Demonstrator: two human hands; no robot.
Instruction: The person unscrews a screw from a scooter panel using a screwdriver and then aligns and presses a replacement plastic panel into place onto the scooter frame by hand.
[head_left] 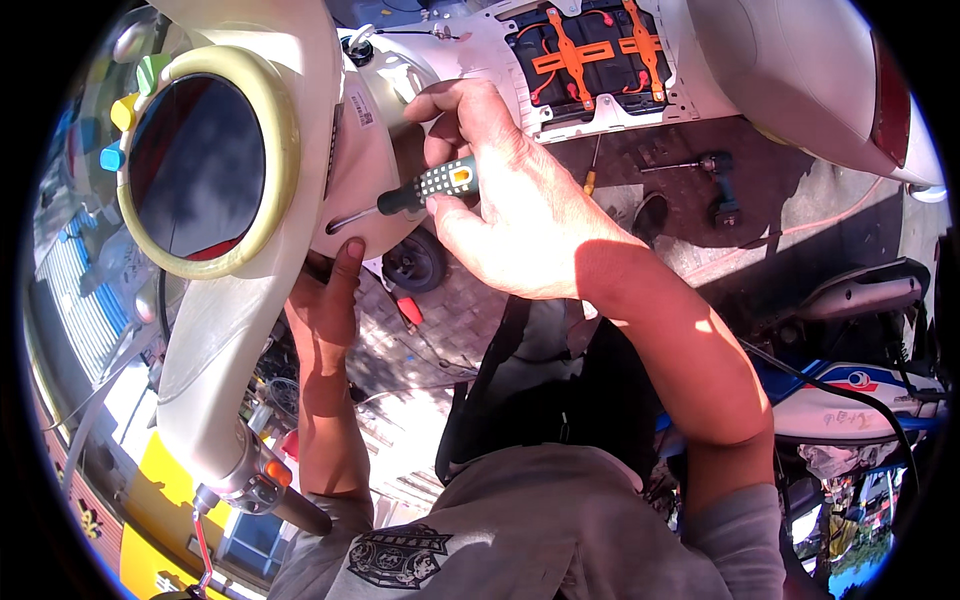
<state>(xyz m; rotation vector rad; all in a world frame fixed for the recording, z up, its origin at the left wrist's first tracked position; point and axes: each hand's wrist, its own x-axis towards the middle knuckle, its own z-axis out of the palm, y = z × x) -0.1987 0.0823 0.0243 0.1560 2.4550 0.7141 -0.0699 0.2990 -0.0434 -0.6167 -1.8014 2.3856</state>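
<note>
My right hand is closed around the checkered, dark green handle of a screwdriver. Its shaft points left, and the tip sits at a slotted recess low on the white panel of an electric scooter. Below that recess, my left hand grips the panel's lower edge. The left thumb lies against the front of the panel, while the other fingers are mostly hidden behind it. Left of the panel is the scooter's round dark display in a cream-coloured ring.
Black batteries with orange straps fill the scooter's open floor bay. On the ground lie a cordless drill, a yellow-handled screwdriver and a red-handled tool. The handlebar grip reaches toward me; another scooter stands at right.
</note>
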